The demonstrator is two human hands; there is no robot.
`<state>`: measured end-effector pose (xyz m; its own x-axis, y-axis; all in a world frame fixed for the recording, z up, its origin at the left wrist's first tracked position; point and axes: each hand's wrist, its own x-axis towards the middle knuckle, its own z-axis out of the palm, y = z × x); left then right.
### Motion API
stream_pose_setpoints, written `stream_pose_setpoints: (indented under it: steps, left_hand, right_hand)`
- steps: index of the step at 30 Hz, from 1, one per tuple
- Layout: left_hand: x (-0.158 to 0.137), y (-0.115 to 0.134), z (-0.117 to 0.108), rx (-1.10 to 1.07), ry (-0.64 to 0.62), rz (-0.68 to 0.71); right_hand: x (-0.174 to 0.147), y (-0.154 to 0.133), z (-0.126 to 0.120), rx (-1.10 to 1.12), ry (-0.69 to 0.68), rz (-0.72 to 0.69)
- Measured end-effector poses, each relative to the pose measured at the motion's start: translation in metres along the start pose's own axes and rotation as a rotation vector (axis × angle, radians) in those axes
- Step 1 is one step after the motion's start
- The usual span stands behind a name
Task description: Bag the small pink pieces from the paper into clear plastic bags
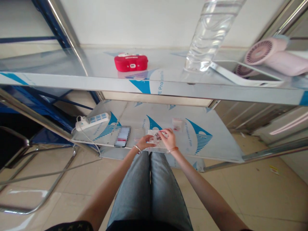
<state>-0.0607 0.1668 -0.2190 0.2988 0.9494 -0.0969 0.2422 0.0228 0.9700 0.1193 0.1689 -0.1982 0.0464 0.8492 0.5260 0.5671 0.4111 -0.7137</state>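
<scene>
A small clear plastic bag with small dark pieces in or on it is between my hands, at the front of the lower shelf. My left hand curls its fingers around the bag's left side. From the right, my right hand closes thumb and fingers in a pinch over the bag; what sits between the fingertips is too small to make out. Just left of my left hand lies another flat clear bag. A further small clear bag with reddish contents rests behind my right hand.
On the lower shelf are a phone and a white power strip with a cable. The upper shelf overhangs, bearing a red case, a water bottle, a pink fan and a white frame. A metal-framed chair stands left.
</scene>
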Motion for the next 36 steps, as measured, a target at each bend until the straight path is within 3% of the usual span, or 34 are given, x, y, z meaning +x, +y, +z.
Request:
stream_pose_setpoints:
  steps: [3, 6, 10, 16, 20, 24, 29, 36]
  left_hand:
    - [0.002, 0.007, 0.005, 0.016, -0.011, 0.036]
    - [0.004, 0.01, 0.005, 0.011, -0.015, 0.044]
    - [0.004, 0.005, 0.003, -0.054, 0.003, 0.02]
    - [0.001, -0.003, 0.002, -0.147, 0.026, 0.002]
    - [-0.001, -0.005, 0.0, -0.151, 0.025, -0.007]
    - [-0.002, -0.006, -0.002, -0.15, 0.035, 0.013]
    - [-0.005, -0.005, -0.002, -0.13, 0.014, 0.02]
    - [-0.006, 0.0, 0.005, -0.059, 0.022, 0.017]
  right_hand:
    - [0.003, -0.014, -0.006, 0.031, -0.089, -0.074]
    - [0.001, -0.003, -0.008, 0.021, -0.162, -0.095]
    - [-0.007, 0.035, -0.009, -0.113, -0.098, 0.026]
    - [-0.032, 0.074, 0.0, -0.334, -0.172, 0.232]
    - [-0.041, 0.082, 0.008, -0.304, -0.16, 0.236]
    - [-0.041, 0.086, 0.008, -0.261, -0.102, 0.149]
    - [-0.034, 0.074, 0.005, -0.218, -0.086, 0.125]
    - [-0.019, 0.015, 0.0, 0.13, -0.085, 0.024]
